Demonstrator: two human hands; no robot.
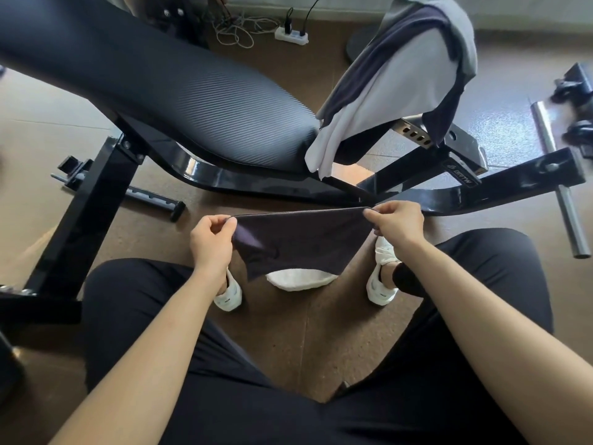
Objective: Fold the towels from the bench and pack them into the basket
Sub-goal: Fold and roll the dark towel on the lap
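Observation:
A dark folded towel [298,242] hangs stretched between my two hands, in front of my knees. My left hand [211,242] pinches its upper left corner and my right hand [398,224] pinches its upper right corner. Below the towel, partly hidden by it, something white [300,279] lies on the floor between my feet; I cannot tell whether it is a towel or the basket. More towels, grey, dark and light [398,75], are draped over the raised end of the black padded bench [179,88] at upper right.
The bench's black steel frame [481,187] runs across the floor just beyond my hands. Metal bars and weights [564,130] lie at the right. A power strip with cables [290,35] sits at the back. My legs in dark trousers fill the foreground.

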